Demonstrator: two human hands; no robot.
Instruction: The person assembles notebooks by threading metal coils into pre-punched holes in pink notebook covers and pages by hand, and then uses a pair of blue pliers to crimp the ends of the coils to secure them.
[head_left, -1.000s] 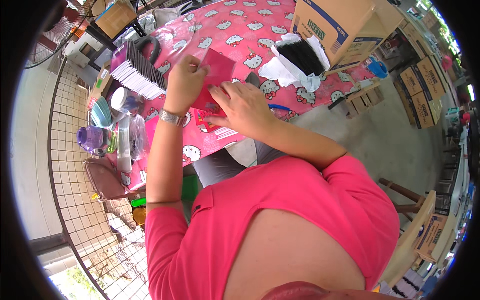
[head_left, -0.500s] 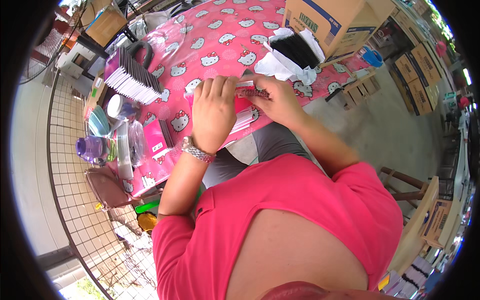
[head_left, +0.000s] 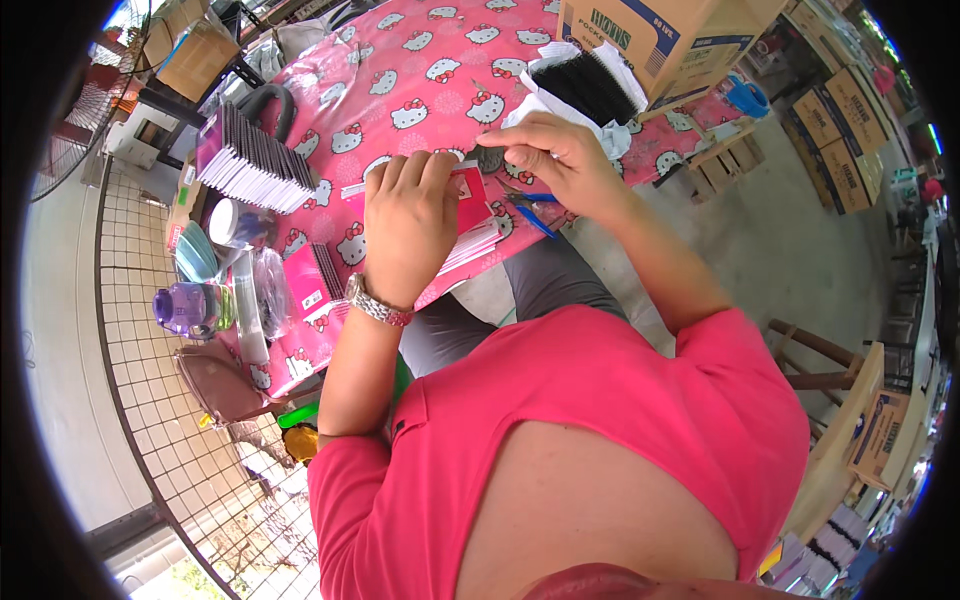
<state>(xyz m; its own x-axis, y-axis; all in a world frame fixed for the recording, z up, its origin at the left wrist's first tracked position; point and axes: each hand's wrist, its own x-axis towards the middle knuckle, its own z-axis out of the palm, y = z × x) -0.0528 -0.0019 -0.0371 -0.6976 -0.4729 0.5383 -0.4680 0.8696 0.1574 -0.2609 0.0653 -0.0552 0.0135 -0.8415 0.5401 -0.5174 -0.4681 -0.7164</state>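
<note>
Pressing the pink booklet (head_left: 468,205) under your flat left hand (head_left: 408,225), your right hand (head_left: 548,152) pinches something small; its edge could slip toward the blue-handled pliers (head_left: 528,205) beside it.

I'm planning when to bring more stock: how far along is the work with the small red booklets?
Done, it seems: a fanned row of booklets stands at the table's far left. In hand: the left hand presses the red booklet on a small stack, while the right hand pinches something small at its top edge. Left: the black pieces in white paper; how many I cannot tell.
</note>
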